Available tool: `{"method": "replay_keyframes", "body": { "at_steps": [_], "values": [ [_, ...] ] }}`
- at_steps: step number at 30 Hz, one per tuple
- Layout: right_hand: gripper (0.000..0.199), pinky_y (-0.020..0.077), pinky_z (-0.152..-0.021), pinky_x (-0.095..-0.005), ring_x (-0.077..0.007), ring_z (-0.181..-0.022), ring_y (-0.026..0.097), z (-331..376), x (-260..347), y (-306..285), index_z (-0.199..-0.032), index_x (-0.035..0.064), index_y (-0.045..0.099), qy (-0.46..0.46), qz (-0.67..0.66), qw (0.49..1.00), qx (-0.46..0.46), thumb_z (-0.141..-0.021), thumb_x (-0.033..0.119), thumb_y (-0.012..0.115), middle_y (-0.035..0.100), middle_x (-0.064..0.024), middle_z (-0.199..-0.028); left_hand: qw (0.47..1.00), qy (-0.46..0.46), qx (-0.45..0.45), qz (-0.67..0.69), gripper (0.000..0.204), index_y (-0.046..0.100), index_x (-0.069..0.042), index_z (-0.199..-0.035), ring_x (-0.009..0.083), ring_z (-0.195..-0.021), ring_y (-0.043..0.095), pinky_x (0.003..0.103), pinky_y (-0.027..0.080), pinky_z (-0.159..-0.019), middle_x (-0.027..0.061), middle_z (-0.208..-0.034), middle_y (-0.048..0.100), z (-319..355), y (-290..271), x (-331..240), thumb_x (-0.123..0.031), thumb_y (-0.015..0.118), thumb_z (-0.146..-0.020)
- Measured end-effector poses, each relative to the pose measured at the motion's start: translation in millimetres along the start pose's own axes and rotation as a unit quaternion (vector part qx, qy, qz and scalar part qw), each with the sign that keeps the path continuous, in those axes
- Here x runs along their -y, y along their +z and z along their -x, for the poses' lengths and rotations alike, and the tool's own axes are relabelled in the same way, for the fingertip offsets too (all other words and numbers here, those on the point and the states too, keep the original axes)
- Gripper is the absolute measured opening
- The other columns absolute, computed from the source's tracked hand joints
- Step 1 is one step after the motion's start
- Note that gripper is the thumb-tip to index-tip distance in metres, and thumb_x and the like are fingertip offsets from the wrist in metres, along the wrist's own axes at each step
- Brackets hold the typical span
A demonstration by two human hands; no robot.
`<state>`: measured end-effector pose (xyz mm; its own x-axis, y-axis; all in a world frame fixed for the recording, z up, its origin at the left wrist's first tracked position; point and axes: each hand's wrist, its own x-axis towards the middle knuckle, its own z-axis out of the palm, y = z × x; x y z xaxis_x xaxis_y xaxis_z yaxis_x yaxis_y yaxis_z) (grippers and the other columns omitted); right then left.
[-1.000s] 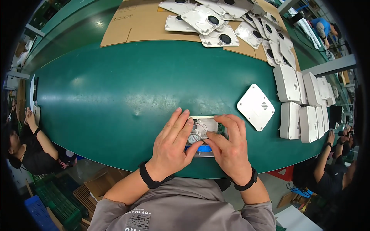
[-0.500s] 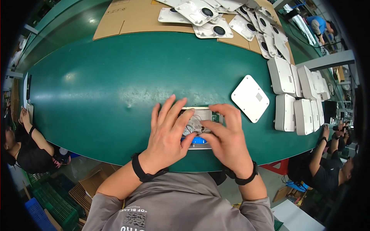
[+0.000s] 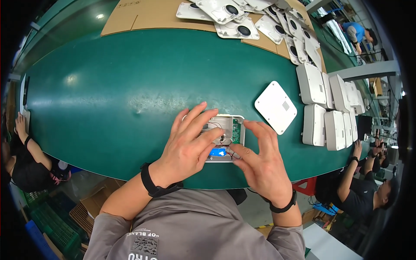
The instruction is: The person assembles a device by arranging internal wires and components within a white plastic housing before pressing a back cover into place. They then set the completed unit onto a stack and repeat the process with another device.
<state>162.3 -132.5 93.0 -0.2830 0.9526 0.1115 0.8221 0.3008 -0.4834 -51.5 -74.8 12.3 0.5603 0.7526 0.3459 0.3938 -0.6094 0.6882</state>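
Note:
In front of me on the green table lies an open white plastic housing [image 3: 223,160]. Inside it are a green circuit board [image 3: 236,131], thin wires [image 3: 230,153] and a blue battery [image 3: 218,152] by the near wall. My left hand [image 3: 185,145] lies across the housing's left part, fingers spread, its thumb by the battery; it covers much of that side. Over the right edge is my right hand [image 3: 265,160], fingers curved and apart. One fingertip touches the far right corner, while another finger and the thumb are beside the wires. No grip on a wire shows.
A white square cover [image 3: 277,107] lies to the right. Beyond it stand several closed white housings [image 3: 315,125] in rows. White panels with black round speakers [image 3: 243,30] are piled on cardboard [image 3: 151,18] at the back. Other people sit at the left and right ends.
My right hand has moved right and towards me, off the housing's middle, uncovering the circuit board and wires. My left hand still lies over the left side. The view has shifted slightly.

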Motion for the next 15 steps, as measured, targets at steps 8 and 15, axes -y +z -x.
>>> {"method": "replay_keyframes", "body": {
  "at_steps": [8,15],
  "values": [
    [0.023,0.0524,-0.097,-0.0459,-0.0362,-0.121,0.059,-14,-10,-25,-0.1,0.0057,0.074,-0.146,0.129,0.972,0.129,-0.077,0.008,0.074,0.064,-0.0128,-0.124,1.0,-0.007,-0.013,0.012,0.04,0.067,-0.011,-0.12,0.0392,-0.144,0.044,0.061,0.034,-0.115,0.0141,-0.149,0.054,1,0,2,-0.003,0.075,-0.082],
    [0.019,0.0537,-0.088,-0.0427,-0.0294,-0.112,0.062,-26,-4,-29,-0.095,0.0053,0.073,-0.193,0.194,0.939,0.208,-0.077,0.009,0.071,0.067,-0.0065,-0.109,1.0,-0.002,-0.019,0.012,0.041,0.066,-0.01,-0.121,0.0382,-0.143,0.045,0.06,0.036,-0.114,0.0131,-0.147,0.055,1,1,2,-0.004,0.075,-0.082]
  ]
}}
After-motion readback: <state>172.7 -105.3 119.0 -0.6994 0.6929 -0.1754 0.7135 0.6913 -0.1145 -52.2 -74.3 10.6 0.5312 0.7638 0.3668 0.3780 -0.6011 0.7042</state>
